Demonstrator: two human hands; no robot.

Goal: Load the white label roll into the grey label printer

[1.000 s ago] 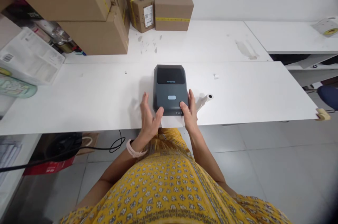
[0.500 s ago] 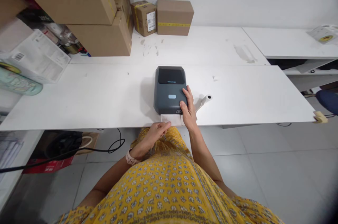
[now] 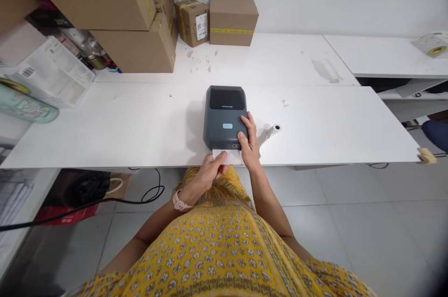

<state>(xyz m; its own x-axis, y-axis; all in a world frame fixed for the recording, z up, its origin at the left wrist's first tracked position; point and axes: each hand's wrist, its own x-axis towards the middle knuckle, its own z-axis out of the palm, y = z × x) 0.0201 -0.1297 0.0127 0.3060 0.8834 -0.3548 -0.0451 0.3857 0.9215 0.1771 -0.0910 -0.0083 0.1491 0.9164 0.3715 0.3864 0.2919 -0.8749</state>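
A dark grey label printer [image 3: 224, 117] with a light blue button sits near the table's front edge. White paper [image 3: 233, 157] sticks out from under its near side. My left hand [image 3: 211, 169] pinches the left part of that paper, thumb on top, at the table edge. Around the printer's right front corner my right hand [image 3: 249, 143] is wrapped, thumb and fingers against its casing. To the right of that hand lies a small white paper roll [image 3: 276, 129], its loose strip trailing toward my right hand.
Stacked cardboard boxes [image 3: 133, 50] stand at the back left, and a brown carton [image 3: 233, 22] rests against the wall. A green bottle [image 3: 30, 106] and a white box [image 3: 58, 71] are at the far left. A black cable [image 3: 122, 200] hangs below the table [image 3: 140, 124].
My left hand has moved slightly up onto the paper, its thumb now over it. The right hand keeps its place on the printer.
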